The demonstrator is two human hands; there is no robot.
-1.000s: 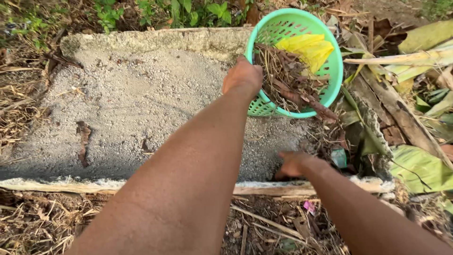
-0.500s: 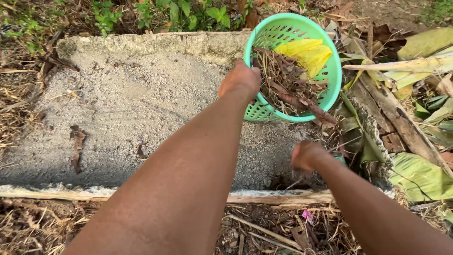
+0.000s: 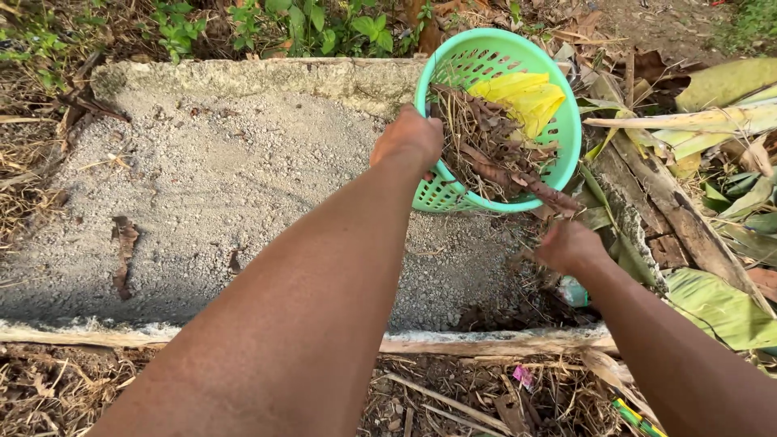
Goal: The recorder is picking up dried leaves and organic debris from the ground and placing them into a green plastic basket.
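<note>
My left hand (image 3: 411,139) grips the near rim of a green plastic basket (image 3: 558,150), tilted toward me over a grey concrete slab (image 3: 227,194). Dry brown leaves and twigs (image 3: 494,154) and a yellow leaf (image 3: 526,95) fill the basket. My right hand (image 3: 569,247) hovers just below the basket's lower edge, fingers curled around a clump of dry leaf litter. Dark debris (image 3: 518,303) lies on the slab under that hand.
A raised concrete edge (image 3: 243,74) borders the slab at the back, a pale strip (image 3: 477,343) at the front. Large dried leaves and stalks (image 3: 696,162) pile up on the right. Green plants (image 3: 307,20) grow behind. One brown leaf (image 3: 124,255) lies left.
My right hand has risen from the slab's front edge up toward the basket's rim with leaf litter. The left hand and basket have barely shifted.
</note>
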